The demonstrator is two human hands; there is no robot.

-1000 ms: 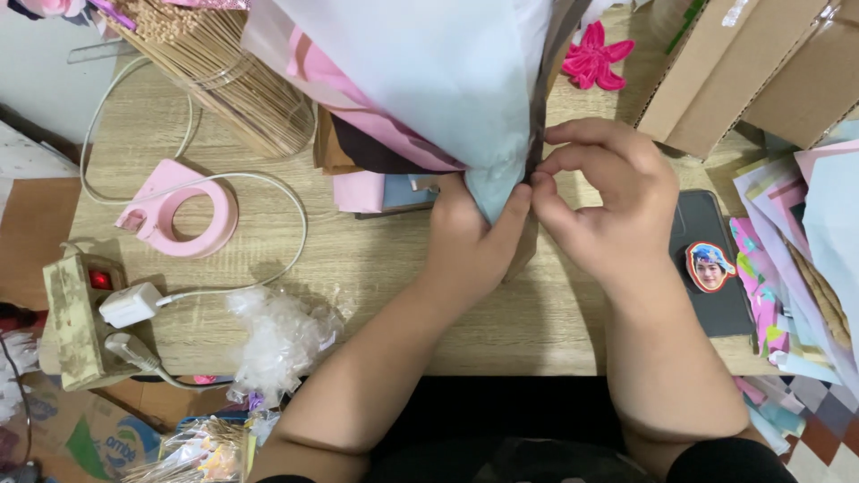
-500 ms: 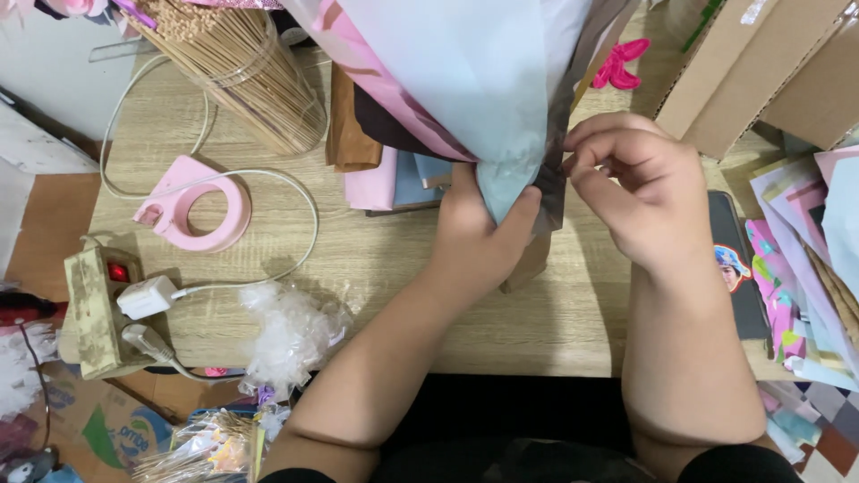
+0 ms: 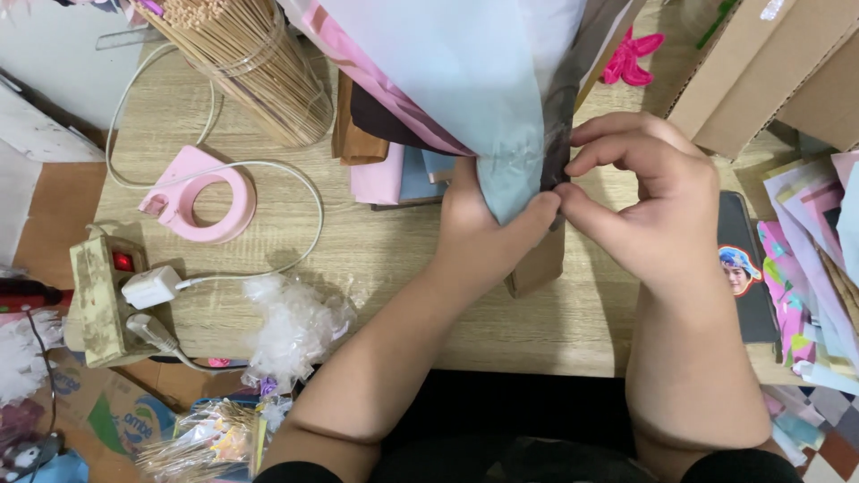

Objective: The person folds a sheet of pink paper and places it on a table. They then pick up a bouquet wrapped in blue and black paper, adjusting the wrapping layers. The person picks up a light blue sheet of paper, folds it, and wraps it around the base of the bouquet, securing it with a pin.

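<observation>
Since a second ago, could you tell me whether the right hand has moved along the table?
Cannot tell: the right hand stays pinched at the light-blue wrapping paper, but the head camera itself shifted against the pink tape dispenser.

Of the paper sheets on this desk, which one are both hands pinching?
The pale blue sheet, pinched at its lower tip by left hand and right hand; the other sheets lie untouched.

Both hands [image 3: 573, 210] raised, fingertips pinched together
</observation>
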